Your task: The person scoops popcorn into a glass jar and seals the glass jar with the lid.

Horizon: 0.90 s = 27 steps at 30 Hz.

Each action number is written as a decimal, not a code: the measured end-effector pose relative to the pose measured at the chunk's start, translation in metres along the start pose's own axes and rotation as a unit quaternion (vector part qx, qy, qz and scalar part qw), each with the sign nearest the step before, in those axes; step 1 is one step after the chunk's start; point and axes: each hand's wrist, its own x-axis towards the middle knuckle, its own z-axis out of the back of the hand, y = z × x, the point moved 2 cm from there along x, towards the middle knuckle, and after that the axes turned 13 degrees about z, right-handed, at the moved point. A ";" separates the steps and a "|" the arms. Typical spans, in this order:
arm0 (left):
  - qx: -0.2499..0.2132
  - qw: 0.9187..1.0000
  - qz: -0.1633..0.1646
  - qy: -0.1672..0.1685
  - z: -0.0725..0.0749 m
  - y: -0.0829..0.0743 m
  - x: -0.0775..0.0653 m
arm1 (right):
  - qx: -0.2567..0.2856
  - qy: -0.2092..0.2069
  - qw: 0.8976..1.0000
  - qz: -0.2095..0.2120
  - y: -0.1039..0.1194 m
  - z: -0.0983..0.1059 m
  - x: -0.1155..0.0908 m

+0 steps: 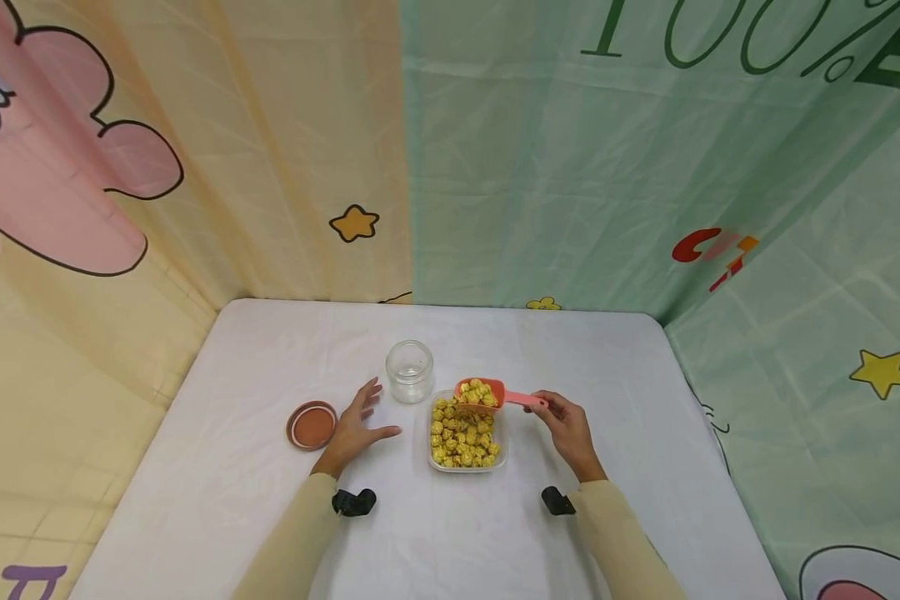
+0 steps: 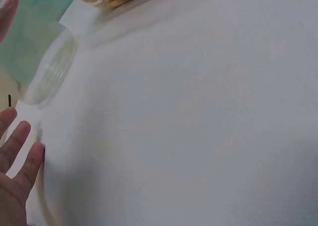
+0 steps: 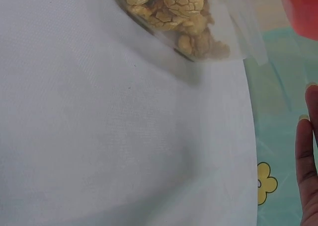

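My right hand pinches the handle of a pink-red scoop, its bowl heaped with yellow popcorn. The scoop is above the far edge of a clear square container, where more popcorn lies. With fingers spread and nothing in them, my left hand is between a brown round lid and the container. A clear glass jar stands upright and uncovered beyond the left fingertips, apart from them. In the right wrist view, only part of the red scoop shows at the top right.
A white cloth covers the table. Printed curtains hang along the back and both sides. A black wrist strap piece shows on the left wrist and another on the right.
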 end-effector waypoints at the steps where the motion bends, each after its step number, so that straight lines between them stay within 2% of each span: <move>1: -0.001 1.000 0.002 0.000 0.001 -0.001 0.002 | -0.001 0.000 1.000 0.000 0.001 0.000 0.001; 7: -0.011 1.000 0.003 0.001 0.003 -0.012 0.009 | -0.005 -0.001 1.000 0.012 0.004 -0.004 0.010; 13: -0.019 1.000 -0.022 0.001 0.005 -0.024 0.016 | 0.007 0.001 0.999 0.047 0.007 -0.009 0.020; 19: -0.026 0.999 -0.043 -0.003 0.007 -0.032 0.023 | -0.001 0.005 0.999 0.034 0.010 -0.011 0.031; 23: -0.033 0.999 -0.040 -0.002 0.009 -0.037 0.026 | 0.015 0.014 0.999 0.027 0.015 -0.014 0.039; 27: -0.038 0.999 -0.028 0.000 0.010 -0.042 0.026 | 0.020 0.026 0.999 0.037 0.035 -0.017 0.043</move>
